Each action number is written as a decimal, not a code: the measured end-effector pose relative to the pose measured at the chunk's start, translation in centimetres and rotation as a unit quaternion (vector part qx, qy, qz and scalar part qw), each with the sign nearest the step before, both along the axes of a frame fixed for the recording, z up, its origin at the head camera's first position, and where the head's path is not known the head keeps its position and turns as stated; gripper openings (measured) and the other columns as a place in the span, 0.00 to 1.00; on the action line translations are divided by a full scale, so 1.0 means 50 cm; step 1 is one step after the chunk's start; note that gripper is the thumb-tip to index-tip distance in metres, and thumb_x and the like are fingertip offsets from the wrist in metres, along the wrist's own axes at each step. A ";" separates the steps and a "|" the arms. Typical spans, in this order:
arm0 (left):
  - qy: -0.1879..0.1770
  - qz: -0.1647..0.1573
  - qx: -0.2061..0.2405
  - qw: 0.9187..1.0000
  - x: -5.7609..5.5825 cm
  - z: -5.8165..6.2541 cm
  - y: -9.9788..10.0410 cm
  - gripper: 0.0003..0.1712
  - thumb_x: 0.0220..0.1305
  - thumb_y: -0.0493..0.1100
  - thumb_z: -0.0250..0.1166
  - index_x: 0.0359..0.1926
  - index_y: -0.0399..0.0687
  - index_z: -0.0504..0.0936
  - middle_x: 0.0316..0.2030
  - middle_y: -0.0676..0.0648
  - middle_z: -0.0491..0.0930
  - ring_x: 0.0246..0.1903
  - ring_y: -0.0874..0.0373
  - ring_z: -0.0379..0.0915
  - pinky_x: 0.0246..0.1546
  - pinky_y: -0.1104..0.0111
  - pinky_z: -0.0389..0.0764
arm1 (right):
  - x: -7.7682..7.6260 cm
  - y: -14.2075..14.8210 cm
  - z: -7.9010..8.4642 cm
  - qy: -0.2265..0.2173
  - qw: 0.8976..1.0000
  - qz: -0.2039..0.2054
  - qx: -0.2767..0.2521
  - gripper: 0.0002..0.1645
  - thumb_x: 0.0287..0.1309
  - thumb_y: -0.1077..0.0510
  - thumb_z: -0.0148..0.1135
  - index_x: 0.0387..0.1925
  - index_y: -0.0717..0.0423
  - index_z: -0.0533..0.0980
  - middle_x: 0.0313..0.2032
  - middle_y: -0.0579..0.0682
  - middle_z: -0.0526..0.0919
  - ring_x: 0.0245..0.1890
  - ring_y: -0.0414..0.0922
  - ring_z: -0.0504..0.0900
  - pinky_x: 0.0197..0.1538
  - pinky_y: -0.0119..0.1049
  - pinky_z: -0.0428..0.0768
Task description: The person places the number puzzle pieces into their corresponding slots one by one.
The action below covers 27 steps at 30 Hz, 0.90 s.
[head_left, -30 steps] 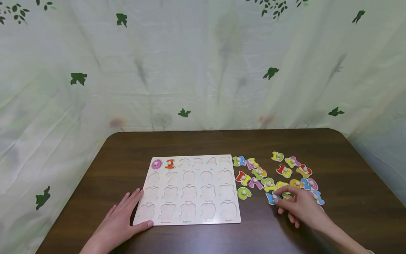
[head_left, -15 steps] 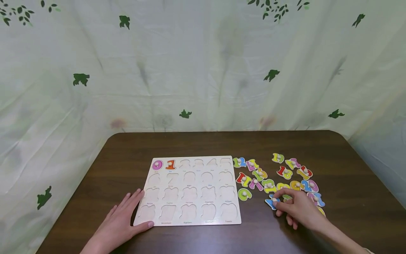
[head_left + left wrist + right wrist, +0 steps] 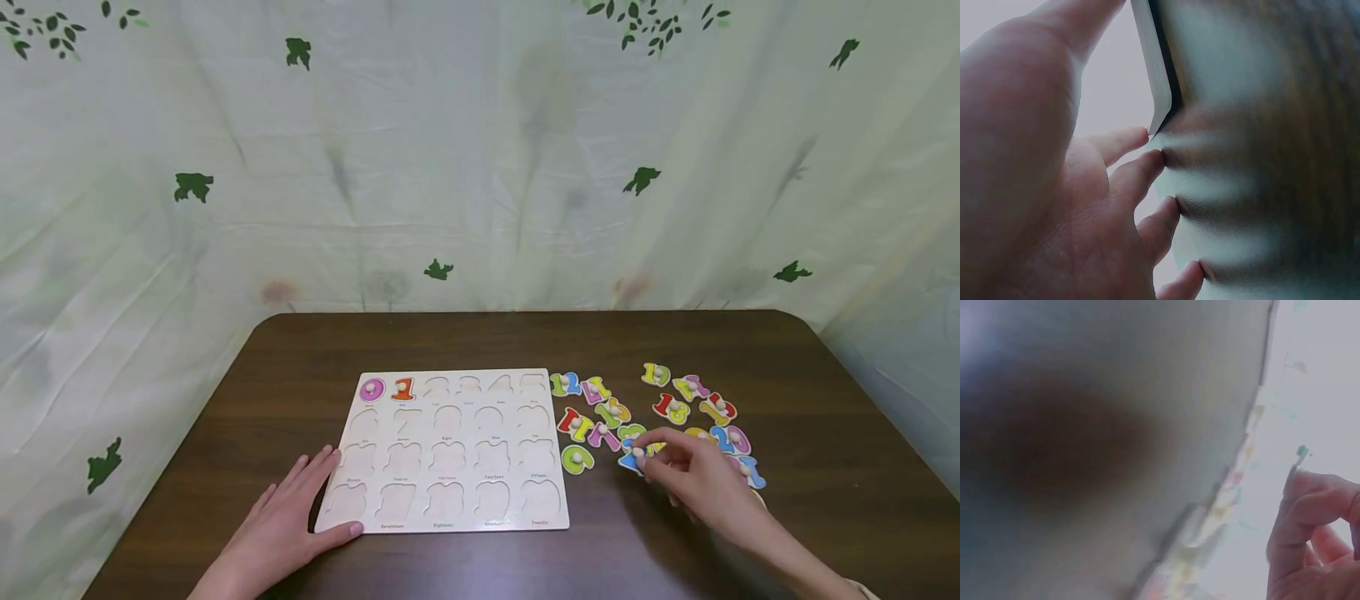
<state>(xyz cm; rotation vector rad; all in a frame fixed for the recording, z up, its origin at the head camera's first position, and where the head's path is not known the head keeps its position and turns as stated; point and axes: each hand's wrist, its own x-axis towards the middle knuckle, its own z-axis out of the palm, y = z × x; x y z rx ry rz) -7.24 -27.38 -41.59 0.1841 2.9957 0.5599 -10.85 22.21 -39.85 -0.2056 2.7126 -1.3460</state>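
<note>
A white number puzzle board [image 3: 465,427] lies on the table, with a purple 0 [image 3: 372,389] and an orange 1 [image 3: 402,388] in its top row. My left hand [image 3: 288,521] rests at the board's left edge, fingers spread against the side and thumb at the near corner. In the left wrist view those fingertips [image 3: 1171,206] meet the table beside the board. Thumb and index finger of my right hand [image 3: 701,483] pinch a blue number puzzle piece [image 3: 630,461] by its knob. The right wrist view shows the piece raised over the table; its digit is partly hidden.
Several loose number pieces lie right of the board, among them a green 6 [image 3: 577,459], a red-and-yellow 11 [image 3: 575,423] and a 12 [image 3: 566,384]. Others sit partly under my right hand. A pale leaf-patterned curtain [image 3: 480,167] hangs behind the table [image 3: 315,342].
My right hand has picked up the blue piece and moved slightly left and away from me, now overlapping the yellow and green pieces. The left hand has stayed at the board.
</note>
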 end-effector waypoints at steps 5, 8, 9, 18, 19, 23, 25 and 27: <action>0.003 0.001 0.002 1.000 0.003 -0.002 -0.001 0.62 0.47 0.79 0.64 0.74 0.46 0.61 0.72 0.39 0.59 0.70 0.35 0.49 0.61 0.34 0.54 | -0.018 -0.033 0.023 0.100 0.993 -0.006 0.056 0.08 0.58 0.56 0.71 0.40 0.42 0.82 0.27 0.39 0.77 0.25 0.39 0.74 0.23 0.32 0.73; 0.002 0.001 0.002 1.000 0.003 -0.003 -0.001 0.62 0.47 0.78 0.64 0.74 0.47 0.61 0.72 0.39 0.59 0.70 0.35 0.49 0.61 0.34 0.54 | -0.032 -0.051 0.032 0.112 0.992 -0.001 0.052 0.10 0.57 0.56 0.72 0.41 0.43 0.83 0.34 0.39 0.78 0.30 0.41 0.75 0.27 0.32 0.76; 0.002 0.001 0.002 1.000 0.003 -0.003 -0.001 0.62 0.47 0.78 0.64 0.74 0.47 0.60 0.72 0.40 0.59 0.70 0.35 0.49 0.61 0.34 0.54 | -0.036 -0.056 0.035 0.111 0.993 0.002 0.048 0.10 0.57 0.56 0.72 0.41 0.43 0.83 0.35 0.39 0.78 0.30 0.41 0.76 0.27 0.33 0.76; 0.005 0.000 -0.002 1.000 0.003 -0.001 -0.001 0.62 0.47 0.79 0.64 0.74 0.47 0.61 0.72 0.40 0.59 0.70 0.35 0.50 0.60 0.34 0.55 | -0.089 -0.117 0.048 0.091 0.994 0.058 -0.020 0.10 0.58 0.59 0.70 0.42 0.49 0.83 0.35 0.44 0.80 0.27 0.47 0.80 0.24 0.35 0.79; 0.006 0.000 -0.001 1.000 0.002 -0.001 -0.002 0.62 0.47 0.79 0.64 0.74 0.47 0.61 0.72 0.40 0.59 0.70 0.35 0.50 0.60 0.34 0.55 | -0.096 -0.126 0.050 0.084 0.994 0.063 -0.026 0.10 0.58 0.60 0.70 0.42 0.49 0.83 0.35 0.44 0.80 0.27 0.48 0.80 0.24 0.36 0.80; 0.005 0.001 0.000 1.000 0.000 -0.001 -0.003 0.62 0.47 0.80 0.63 0.74 0.47 0.60 0.72 0.40 0.58 0.70 0.36 0.50 0.60 0.34 0.55 | -0.125 -0.164 0.055 0.061 0.994 0.080 -0.036 0.10 0.58 0.60 0.70 0.43 0.50 0.83 0.36 0.47 0.80 0.25 0.52 0.80 0.19 0.38 0.78; 0.005 0.001 -0.001 1.000 0.000 -0.001 -0.003 0.62 0.47 0.80 0.63 0.74 0.47 0.61 0.72 0.40 0.59 0.70 0.35 0.50 0.60 0.34 0.55 | -0.139 -0.184 0.055 0.057 0.994 0.090 -0.038 0.10 0.58 0.60 0.70 0.43 0.51 0.84 0.37 0.47 0.81 0.26 0.52 0.80 0.19 0.38 0.78; 0.006 0.001 -0.001 1.000 0.001 -0.001 -0.002 0.62 0.47 0.80 0.63 0.74 0.47 0.61 0.72 0.40 0.59 0.70 0.35 0.50 0.60 0.34 0.55 | -0.154 -0.202 0.054 0.059 0.993 0.101 -0.034 0.10 0.58 0.59 0.70 0.42 0.50 0.84 0.37 0.46 0.81 0.27 0.49 0.80 0.20 0.39 0.78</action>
